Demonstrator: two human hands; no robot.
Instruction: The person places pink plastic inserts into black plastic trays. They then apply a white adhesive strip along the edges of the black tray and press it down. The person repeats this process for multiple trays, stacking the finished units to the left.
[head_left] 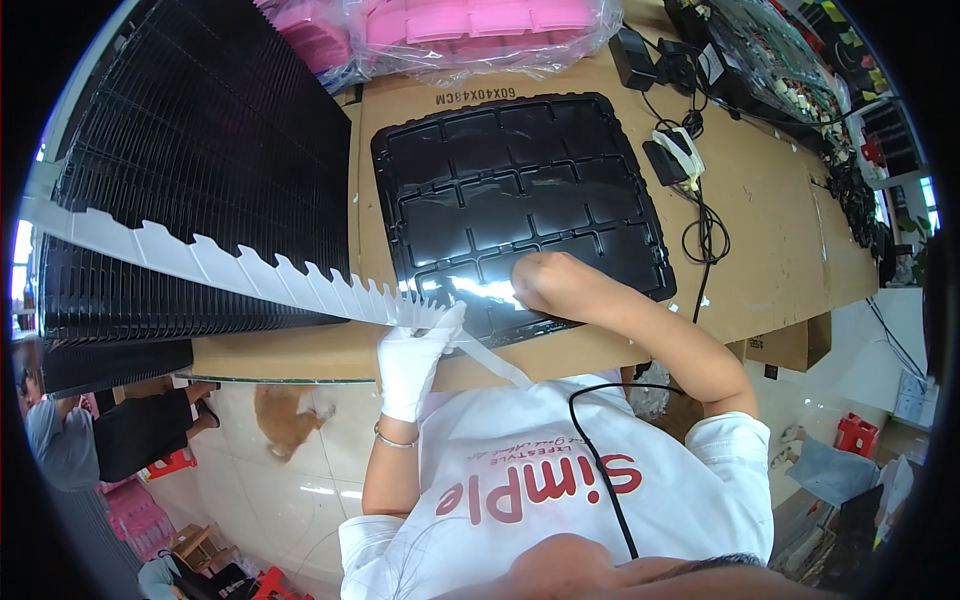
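My left hand (413, 368), in a white glove, is closed around a long white plastic strip (230, 262) with sawtooth notches along one edge. The strip sweeps from the far left, in front of the tall black stack, to my hand, and a plain tail of it runs past the hand to the table's front edge. My bare right hand (543, 282) is bent down over the near part of a black plastic tray (520, 205) with shallow molded compartments. Its fingers are hidden beneath it, so what it holds, if anything, does not show. The tray lies flat on brown cardboard.
A tall stack of black ribbed trays (210, 170) stands at the left. Pink pieces in clear plastic (480, 30) lie at the back. On the right are a black adapter and cables (675, 155) and a bin of small parts (780, 70). A dog (285, 415) lies on the floor.
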